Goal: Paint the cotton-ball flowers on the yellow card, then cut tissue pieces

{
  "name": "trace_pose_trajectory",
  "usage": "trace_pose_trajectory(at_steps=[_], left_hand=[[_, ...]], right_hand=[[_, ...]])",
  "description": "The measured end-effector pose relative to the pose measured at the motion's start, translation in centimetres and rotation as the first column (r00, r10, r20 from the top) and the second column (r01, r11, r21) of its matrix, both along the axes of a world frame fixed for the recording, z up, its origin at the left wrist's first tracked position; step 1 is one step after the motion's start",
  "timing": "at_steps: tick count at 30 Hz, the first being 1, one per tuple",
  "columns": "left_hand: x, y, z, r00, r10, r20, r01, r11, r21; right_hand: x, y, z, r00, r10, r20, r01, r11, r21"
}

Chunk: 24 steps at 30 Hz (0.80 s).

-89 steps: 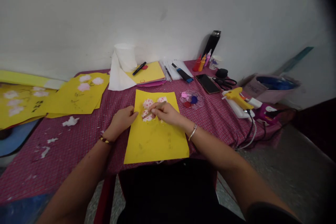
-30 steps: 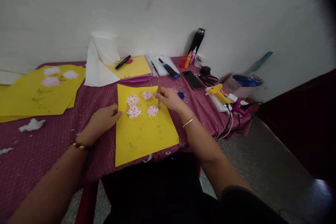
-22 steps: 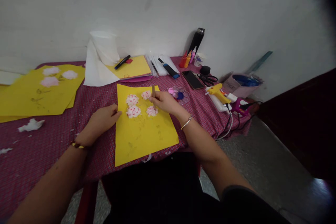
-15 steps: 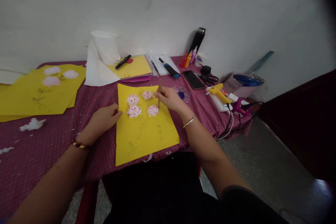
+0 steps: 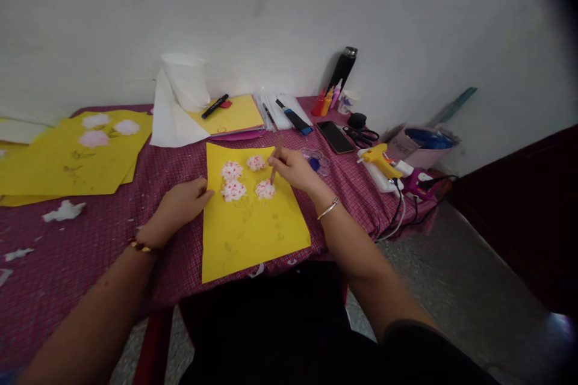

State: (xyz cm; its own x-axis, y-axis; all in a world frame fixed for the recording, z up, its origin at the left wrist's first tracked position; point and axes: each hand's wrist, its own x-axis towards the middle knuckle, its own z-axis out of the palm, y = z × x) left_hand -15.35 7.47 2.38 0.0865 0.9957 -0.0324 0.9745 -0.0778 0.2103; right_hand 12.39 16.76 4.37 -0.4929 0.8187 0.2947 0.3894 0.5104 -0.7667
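Note:
A sheet of yellow paper (image 5: 253,234) lies before me with several white, crumpled-tissue flowers dotted in red, and faint pencil drawing below. My right hand (image 5: 293,168) pinches a thin brown stick (image 5: 277,153), whose exact kind I cannot make out. Its lower tip meets the lower right flower (image 5: 265,189). At the paper's left edge rests my left hand (image 5: 185,200), fingers loosely bent, thumb apart and reaching onto the sheet. Just beyond the right hand sits a clear flower-shaped palette (image 5: 321,162) with blue in the middle.
Other yellow sheets (image 5: 97,171) with pink flowers lie left, near torn white scraps (image 5: 64,211). Behind are a paper roll (image 5: 187,81), a marker (image 5: 215,106) and a cutter (image 5: 294,117). To the right are a phone (image 5: 335,136), scissors (image 5: 363,135), paint bottles (image 5: 326,102) and a yellow glue gun (image 5: 380,161).
My view has shifted slightly, so everything sits a little further right. The brown stick leans a bit more, its tip still at the same flower. The left hand keeps its place by the paper.

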Motion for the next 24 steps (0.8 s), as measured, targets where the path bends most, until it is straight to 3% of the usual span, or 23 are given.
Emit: trace_pose_trajectory(at_steps=[3,6,9,14,20,24], left_hand=[[-0.3,0.0,0.3,0.996,0.077,0.044,-0.079,0.996,0.038],[-0.9,0.0,0.6,0.947,0.245,0.209,-0.273,0.955,0.115],[-1.1,0.0,0.8,0.817,0.353,0.456,-0.448,0.886,0.118],[-0.2,-0.6,2.0,0.594,0.228,0.772,-0.489,0.864,0.122],[-1.1,-1.2,3.7,0.303,0.218,0.928,-0.566,0.824,-0.009],[-2.1,-0.6,3.8,0.136,0.319,0.938,-0.589,0.787,-0.182]], right_hand=[[0.4,0.4,0.2,0.971,-0.036,-0.235,0.008,0.993,-0.120],[0.6,0.4,0.6,0.911,-0.081,-0.404,-0.020,0.971,-0.239],[0.7,0.3,1.0,0.857,-0.136,-0.497,-0.011,0.960,-0.280],[0.8,0.5,1.2,0.797,-0.223,-0.562,0.048,0.950,-0.309],[1.4,1.0,1.3,0.779,-0.347,-0.523,0.227,0.933,-0.280],[1.6,1.2,1.1,0.799,-0.322,-0.507,0.231,0.944,-0.235]])
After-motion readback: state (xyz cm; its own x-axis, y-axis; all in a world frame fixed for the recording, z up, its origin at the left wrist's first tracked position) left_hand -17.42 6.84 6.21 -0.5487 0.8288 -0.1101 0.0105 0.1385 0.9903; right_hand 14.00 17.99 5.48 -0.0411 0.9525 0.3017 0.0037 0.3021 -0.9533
